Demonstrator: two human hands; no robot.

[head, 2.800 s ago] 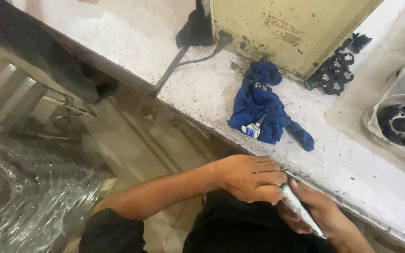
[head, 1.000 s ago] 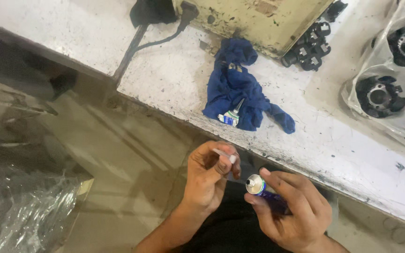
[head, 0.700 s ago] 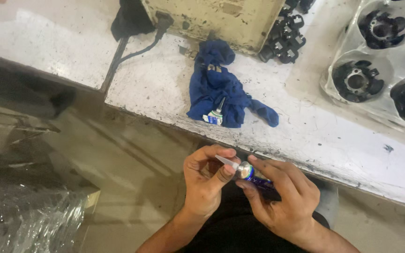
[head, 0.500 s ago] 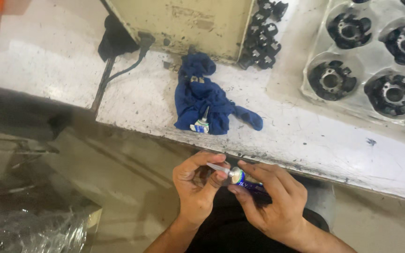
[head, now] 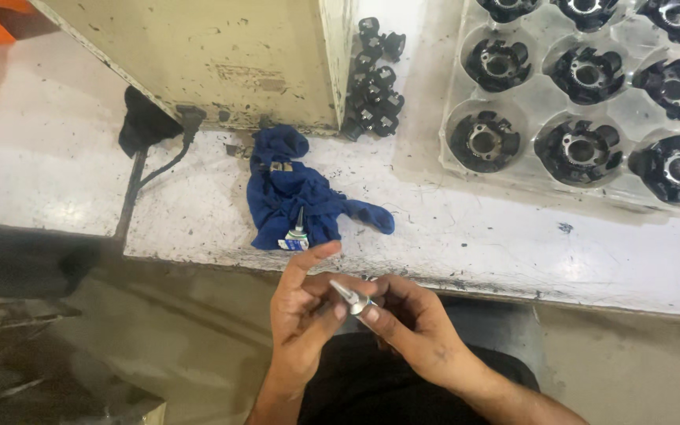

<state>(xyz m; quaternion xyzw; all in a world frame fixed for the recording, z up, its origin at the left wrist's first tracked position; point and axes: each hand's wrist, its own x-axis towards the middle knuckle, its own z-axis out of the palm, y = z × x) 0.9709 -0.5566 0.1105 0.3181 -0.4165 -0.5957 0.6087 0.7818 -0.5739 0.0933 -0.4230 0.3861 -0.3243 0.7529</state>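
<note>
Both hands meet below the workbench edge. My right hand (head: pixel 419 327) grips a small glue tube (head: pixel 353 300) with a pointed silver nozzle aimed up-left. My left hand (head: pixel 302 307) pinches at the nozzle tip, its index finger raised. On the bench just above lies a crumpled blue cloth (head: pixel 293 193) with another small tube (head: pixel 296 236) resting on it.
A clear plastic tray (head: pixel 466 169) holds several black round parts at the upper right. Several small black parts (head: pixel 373 79) are piled beside a beige machine housing (head: pixel 198 55). A black cable (head: pixel 139 169) runs down over the white bench (head: pixel 513 244). The floor lies below.
The view has swung up and right, bringing the tray into full sight. My hands came together on the tube, and my left fingers now work at the nozzle tip.
</note>
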